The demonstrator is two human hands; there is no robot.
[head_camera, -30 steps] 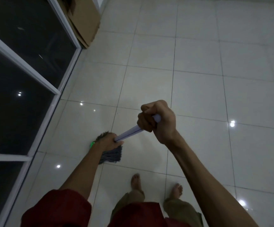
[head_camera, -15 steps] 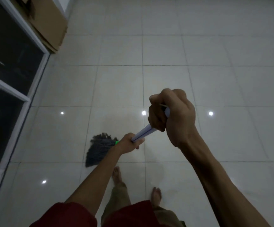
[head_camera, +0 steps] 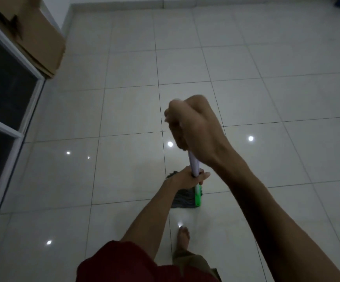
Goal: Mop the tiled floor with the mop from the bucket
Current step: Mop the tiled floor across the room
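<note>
White floor tiles [head_camera: 246, 98] are touched by the mop head [head_camera: 182, 198]. Its handle [head_camera: 193, 164] is gripped by the right hand [head_camera: 193, 129] above, left hand [head_camera: 186, 177] below

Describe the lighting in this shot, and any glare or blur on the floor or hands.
Head view: dim light overall; small bright light reflections glare on the glossy tiled floor; the right hand, close to the lens, looks soft and blurred; the left hand and mop head lower down read slightly sharper.
</note>
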